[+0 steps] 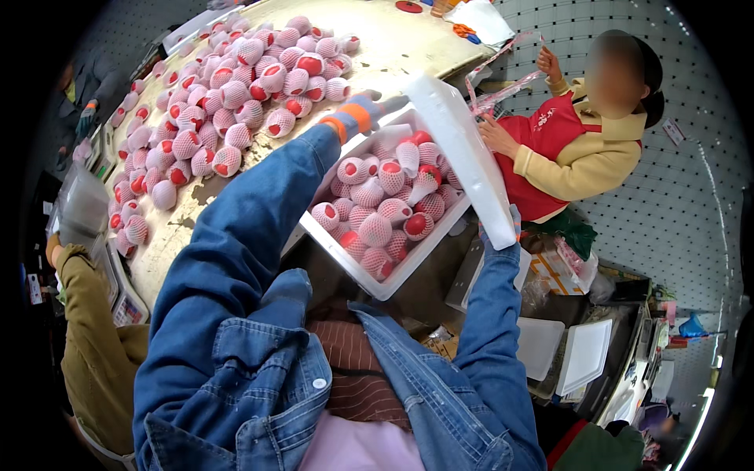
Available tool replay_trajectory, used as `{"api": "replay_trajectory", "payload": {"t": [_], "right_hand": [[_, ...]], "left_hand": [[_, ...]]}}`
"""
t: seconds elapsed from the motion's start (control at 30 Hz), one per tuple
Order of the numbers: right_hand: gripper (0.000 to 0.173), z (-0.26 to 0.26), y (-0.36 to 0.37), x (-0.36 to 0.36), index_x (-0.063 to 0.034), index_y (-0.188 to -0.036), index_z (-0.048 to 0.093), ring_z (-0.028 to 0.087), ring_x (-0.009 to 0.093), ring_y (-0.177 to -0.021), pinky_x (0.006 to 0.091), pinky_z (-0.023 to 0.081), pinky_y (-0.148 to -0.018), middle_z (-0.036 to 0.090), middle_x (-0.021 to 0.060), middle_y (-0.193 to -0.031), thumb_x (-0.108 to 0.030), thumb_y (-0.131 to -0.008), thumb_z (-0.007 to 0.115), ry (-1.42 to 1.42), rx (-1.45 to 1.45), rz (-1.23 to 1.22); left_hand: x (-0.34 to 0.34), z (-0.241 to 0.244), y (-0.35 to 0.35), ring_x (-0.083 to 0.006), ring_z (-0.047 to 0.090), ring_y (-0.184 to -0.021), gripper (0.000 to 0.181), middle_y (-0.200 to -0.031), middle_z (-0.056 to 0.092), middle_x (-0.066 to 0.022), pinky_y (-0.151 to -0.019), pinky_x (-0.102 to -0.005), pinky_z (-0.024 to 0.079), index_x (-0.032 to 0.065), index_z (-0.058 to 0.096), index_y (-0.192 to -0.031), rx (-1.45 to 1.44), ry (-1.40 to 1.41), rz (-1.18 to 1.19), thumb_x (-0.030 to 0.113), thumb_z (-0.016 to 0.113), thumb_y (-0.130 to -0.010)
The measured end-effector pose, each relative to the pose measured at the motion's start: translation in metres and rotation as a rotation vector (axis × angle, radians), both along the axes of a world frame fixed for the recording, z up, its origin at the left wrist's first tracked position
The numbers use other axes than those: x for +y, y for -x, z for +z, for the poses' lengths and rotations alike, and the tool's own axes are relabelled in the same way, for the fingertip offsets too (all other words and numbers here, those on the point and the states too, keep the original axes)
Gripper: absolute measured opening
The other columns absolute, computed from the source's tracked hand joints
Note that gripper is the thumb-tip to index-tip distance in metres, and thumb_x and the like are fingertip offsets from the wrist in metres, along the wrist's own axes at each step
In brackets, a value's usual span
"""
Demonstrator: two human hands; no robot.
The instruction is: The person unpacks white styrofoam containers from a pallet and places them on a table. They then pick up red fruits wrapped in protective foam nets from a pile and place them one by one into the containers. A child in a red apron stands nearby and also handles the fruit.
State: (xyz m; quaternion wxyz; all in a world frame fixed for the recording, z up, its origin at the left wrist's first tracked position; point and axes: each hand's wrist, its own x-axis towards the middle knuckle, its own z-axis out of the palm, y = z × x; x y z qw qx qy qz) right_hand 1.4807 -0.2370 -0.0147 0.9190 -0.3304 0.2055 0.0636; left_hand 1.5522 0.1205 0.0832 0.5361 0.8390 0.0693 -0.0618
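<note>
A white foam box [386,289] in front of me holds many round red fruits in pink foam-net sleeves [377,228]. The white foam lid [471,168] is tilted over the box's right side. My right hand [516,222], in a striped knit glove, grips the lid's near end. My left hand [362,116], in a grey and orange striped glove, reaches across the box's far left corner. Its fingers stretch towards the lid's far end; whether they touch it is blurred.
A large heap of net-sleeved fruits [235,94] covers much of the pale table [389,35] at left. A co-worker in a red apron [530,147] handles pink ribbon [500,97] beyond the lid. Another person's sleeve [94,329] is at left. White plastic lids [583,356] stand at lower right.
</note>
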Motion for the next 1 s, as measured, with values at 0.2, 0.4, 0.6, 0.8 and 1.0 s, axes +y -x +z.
{"api": "replay_trajectory", "payload": {"t": [0.2,0.4,0.6,0.8,1.0], "right_hand": [[0.030,0.001,0.030,-0.025,-0.0085,-0.096,0.059,0.061,0.023,-0.075,0.0359,0.050,-0.056,0.063,0.0093,-0.089,-0.030,-0.076,0.058,-0.402,-0.109,-0.243],[0.039,0.017,0.145,-0.049,-0.0017,-0.114,0.048,0.061,0.024,-0.079,0.0356,0.052,-0.062,0.058,0.0152,-0.101,-0.029,-0.086,0.046,0.140,-0.159,-0.305],[0.036,-0.014,0.265,-0.107,-0.0021,-0.104,0.055,0.058,0.024,-0.088,0.0371,0.047,-0.081,0.061,0.0112,-0.095,-0.033,-0.089,0.043,-0.084,-0.077,-0.575],[0.042,0.027,0.369,-0.109,-0.0037,-0.114,0.051,0.057,0.025,-0.093,0.0365,0.046,-0.084,0.059,0.0132,-0.105,-0.034,-0.085,0.048,0.043,0.081,-0.712],[0.050,0.020,0.408,-0.173,-0.0035,-0.120,0.046,0.055,0.026,-0.096,0.0376,0.046,-0.083,0.055,0.0128,-0.111,-0.035,-0.082,0.051,0.220,0.033,-0.735]], "left_hand": [[-0.002,-0.072,0.007,-0.0099,0.052,-0.060,0.035,-0.077,0.058,-0.0019,-0.050,-0.0239,0.042,0.0075,0.057,-0.099,0.084,0.435,-0.123,0.038,0.058,-0.082],[-0.019,-0.154,0.128,-0.0250,0.060,-0.082,0.043,-0.088,0.062,-0.0140,-0.074,-0.0343,0.047,0.0076,0.061,-0.100,-0.028,-0.349,-0.531,0.041,0.065,-0.073],[-0.059,-0.166,0.199,-0.0338,0.058,-0.078,0.047,-0.090,0.059,-0.0160,-0.070,-0.0417,0.047,0.0073,0.056,-0.103,-0.175,-0.590,-0.639,0.037,0.068,-0.069],[-0.064,-0.188,0.201,-0.0313,0.058,-0.072,0.045,-0.085,0.060,-0.0143,-0.066,-0.0388,0.047,0.0058,0.056,-0.102,-0.339,-0.539,-0.614,0.036,0.068,-0.070],[-0.055,-0.194,0.200,-0.0304,0.058,-0.069,0.042,-0.080,0.059,-0.0140,-0.062,-0.0374,0.047,0.0054,0.056,-0.100,-0.421,-0.521,-0.641,0.034,0.068,-0.071]]}}
